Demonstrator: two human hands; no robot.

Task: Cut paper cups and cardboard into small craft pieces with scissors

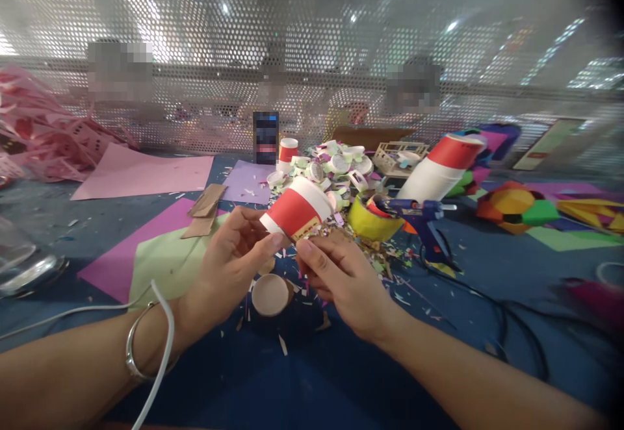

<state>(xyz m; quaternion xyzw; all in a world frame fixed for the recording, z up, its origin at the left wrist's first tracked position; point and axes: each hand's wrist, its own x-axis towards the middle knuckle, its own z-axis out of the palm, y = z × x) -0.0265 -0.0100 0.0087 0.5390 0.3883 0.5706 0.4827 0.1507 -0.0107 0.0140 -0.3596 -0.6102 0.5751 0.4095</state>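
Observation:
A white paper cup (298,210) with a red band and a small yellowish patch near its lower edge is held tilted in front of me. My left hand (231,258) is closed on its left end, thumb below and fingers behind. My right hand (344,280) pinches at its lower right side, thumb and fingers together; whether a scrap is also between them is hidden. Beneath the hands a round white disc or cup end (270,295) rests on the dark blue table (292,391). Small paper scraps lie around it.
A blue glue gun (431,222) with a black cable stands right, beside a yellow tub (373,222). Behind are a heap of cut paper rings (336,164), stacked cups (431,177) and a phone (266,138). Coloured sheets (166,248) and a white cord (163,352) lie left.

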